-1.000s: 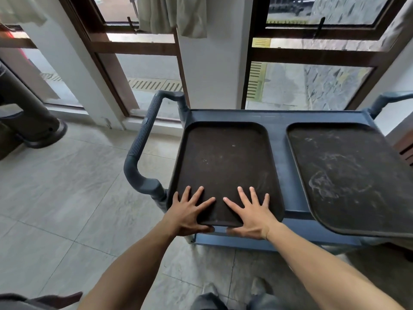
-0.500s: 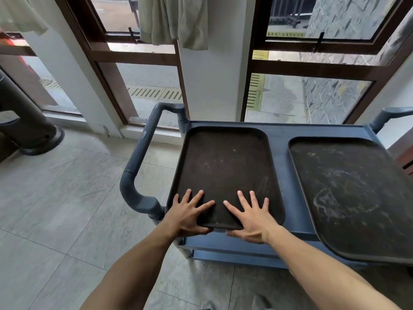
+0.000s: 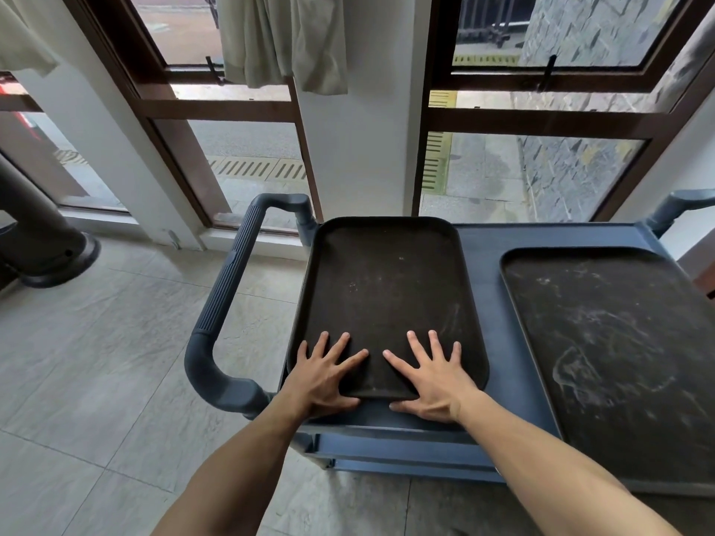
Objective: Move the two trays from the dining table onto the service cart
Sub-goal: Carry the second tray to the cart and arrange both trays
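Two trays lie side by side on top of the blue service cart (image 3: 479, 261), and both of your hands are on the one nearer the cart's ribbed handle (image 3: 228, 299). Your left hand (image 3: 323, 375) rests flat on the near corner of the left tray (image 3: 387, 295), fingers straight and spread, pointing toward 1 o'clock, with the thumb lying along the tray's near rim on the cart's top. Your right hand (image 3: 433, 377) mirrors it at the tray's near edge, fingers straight and fanned toward 11 o'clock, thumb stretched out toward 9 o'clock below the rim. Neither hand curls around anything; both simply press down with open palms.

That left tray sits with its long sides running from 6 to 12 o'clock, its far end reaching the back edge of the cart. A strip of bare blue cart top separates it from the right tray (image 3: 619, 342), which lies at 3 o'clock from your hands, its scuffed surface marked with pale streaks and its near end reaching past the cart's front edge.

Beyond the cart, at 12 o'clock, a white wall post stands between brown-framed windows (image 3: 541, 121), and a pale curtain (image 3: 282, 36) hangs at 11 o'clock. A dark round base (image 3: 46, 249) sits on the tiled floor (image 3: 96, 361) at 9 o'clock.
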Demonstrator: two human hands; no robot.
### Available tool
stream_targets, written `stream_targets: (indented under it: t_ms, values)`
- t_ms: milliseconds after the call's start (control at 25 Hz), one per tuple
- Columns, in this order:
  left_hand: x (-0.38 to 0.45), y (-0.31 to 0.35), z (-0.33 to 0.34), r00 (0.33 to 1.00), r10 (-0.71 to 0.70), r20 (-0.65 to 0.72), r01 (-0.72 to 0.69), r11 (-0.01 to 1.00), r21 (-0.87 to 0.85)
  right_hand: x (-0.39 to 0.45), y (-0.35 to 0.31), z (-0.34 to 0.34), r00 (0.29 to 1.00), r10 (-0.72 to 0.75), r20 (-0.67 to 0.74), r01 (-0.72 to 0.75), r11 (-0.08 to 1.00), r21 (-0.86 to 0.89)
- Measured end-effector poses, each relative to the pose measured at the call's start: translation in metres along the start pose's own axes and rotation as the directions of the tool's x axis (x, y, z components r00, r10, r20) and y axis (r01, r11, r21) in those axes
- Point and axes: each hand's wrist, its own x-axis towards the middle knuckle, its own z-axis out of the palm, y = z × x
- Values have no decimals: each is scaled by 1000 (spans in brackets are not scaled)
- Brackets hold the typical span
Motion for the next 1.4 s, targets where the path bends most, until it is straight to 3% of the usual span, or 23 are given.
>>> stream_targets:
  t_ms: [200, 640, 960, 1400]
  values:
    - [2, -2, 16, 999, -6, -32, 5, 1000, -11, 3, -2, 9, 1000, 16, -7, -16, 1000, 9]
    - [-12, -4, 21, 998, 8, -55, -13, 996, -91, -23, -17, 8, 991, 91, 100, -111, 970, 216]
    - [-38, -8, 18, 994, 103, 39, -103, 995, -4, -43, -34, 19, 987, 145, 69, -150, 985, 80]
    - [-51, 2, 32, 994, 75, -73, -76, 997, -11, -53, -43, 19, 982, 182, 41, -186, 977, 106]
